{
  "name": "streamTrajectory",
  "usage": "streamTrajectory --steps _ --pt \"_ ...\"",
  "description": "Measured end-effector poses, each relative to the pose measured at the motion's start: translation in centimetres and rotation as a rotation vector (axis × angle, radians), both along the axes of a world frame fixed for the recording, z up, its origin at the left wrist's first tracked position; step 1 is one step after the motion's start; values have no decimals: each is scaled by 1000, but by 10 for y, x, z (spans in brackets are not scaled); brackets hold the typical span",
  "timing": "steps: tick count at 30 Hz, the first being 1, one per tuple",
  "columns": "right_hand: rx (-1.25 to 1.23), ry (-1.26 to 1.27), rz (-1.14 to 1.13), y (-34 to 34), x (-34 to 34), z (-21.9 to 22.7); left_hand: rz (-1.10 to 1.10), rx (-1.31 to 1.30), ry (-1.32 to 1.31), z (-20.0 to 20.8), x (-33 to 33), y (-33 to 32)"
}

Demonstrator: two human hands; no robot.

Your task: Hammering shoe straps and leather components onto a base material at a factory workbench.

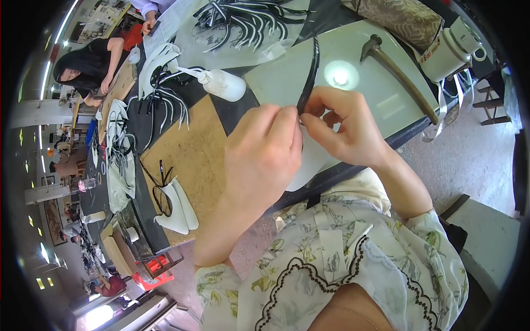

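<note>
A narrow glossy black strap (312, 69) rises from between my hands, its upper end pointing away from me. My left hand (265, 146) is closed around its lower part, which the fingers mostly hide. Thumb and fingertips of my right hand (348, 129) pinch at the strap's edge beside the left fingertips. Both hands are above the near edge of a smooth pale slab (381, 113). On that slab, to the right, lies a hammer (400, 74) with a wooden handle. A white squeeze bottle (225, 85) with a thin nozzle lies left of the slab.
White cut pieces (178, 208) with black straps lie on a brown board (187, 146) at left. Bundled black and white straps (243, 22) lie at the back. A white thermos (450, 52) stands far right. A co-worker (91, 66) sits across the table at left.
</note>
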State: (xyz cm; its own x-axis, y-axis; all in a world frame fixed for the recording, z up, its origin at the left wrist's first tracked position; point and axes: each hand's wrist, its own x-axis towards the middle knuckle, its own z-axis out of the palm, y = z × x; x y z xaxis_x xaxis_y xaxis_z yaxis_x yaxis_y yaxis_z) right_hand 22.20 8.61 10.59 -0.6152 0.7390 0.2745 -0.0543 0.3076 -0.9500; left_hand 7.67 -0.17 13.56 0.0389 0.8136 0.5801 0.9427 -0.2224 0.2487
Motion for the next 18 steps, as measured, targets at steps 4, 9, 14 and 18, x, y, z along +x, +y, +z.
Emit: streamTrajectory --steps 4,9,14,18 --pt "32 36 33 0 4 -9 -62 -119 -33 7 -1 1" --pt "14 88 53 -2 9 -15 -107 -237 -136 7 -6 9" --pt "-486 196 105 -7 14 -11 -204 -461 -700 4 -14 17" --pt "-513 231 81 -12 9 -3 -204 -431 -771 5 -8 12"
